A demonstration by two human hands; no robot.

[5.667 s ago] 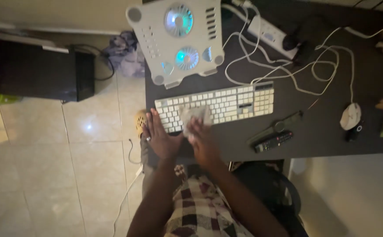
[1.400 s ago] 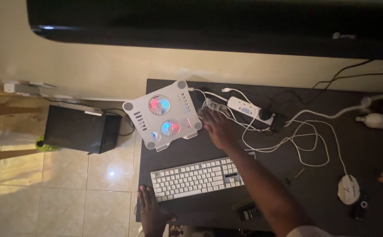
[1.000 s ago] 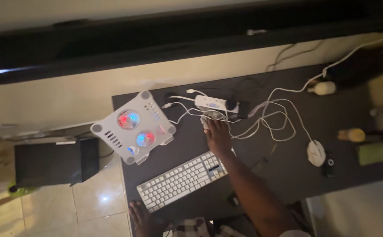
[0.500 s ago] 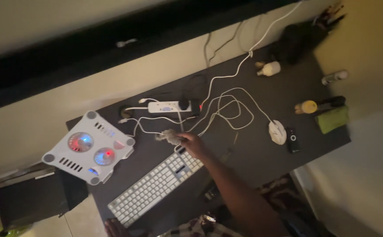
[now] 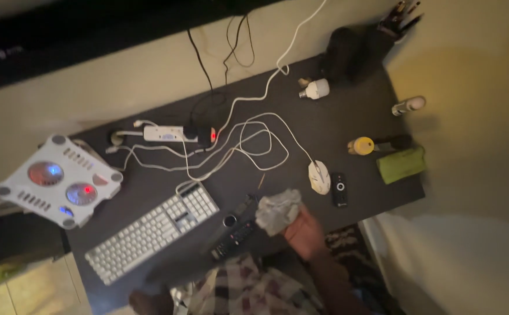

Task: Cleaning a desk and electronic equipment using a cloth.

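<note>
My right hand point(image 5: 304, 232) holds a crumpled grey-white cloth point(image 5: 278, 210) at the near edge of the dark desk point(image 5: 324, 116), just right of a black remote point(image 5: 234, 230). A white keyboard point(image 5: 152, 230) lies to the left of the remote. A white mouse point(image 5: 318, 176) sits just beyond the cloth. My left hand point(image 5: 145, 302) is low at the desk's near left edge, mostly out of sight, so its fingers cannot be read.
A white cooling pad with lit fans point(image 5: 56, 181) overhangs the desk's left end. A white power strip point(image 5: 164, 134) and tangled white cables point(image 5: 243, 143) cover the middle. A small black remote point(image 5: 339, 189), yellow-capped bottle point(image 5: 362, 145), green cloth point(image 5: 402, 164) and bulb point(image 5: 316, 88) lie right.
My right hand has pulled back with the cloth from the cables near the power strip to the desk's near edge. The view has swung right.
</note>
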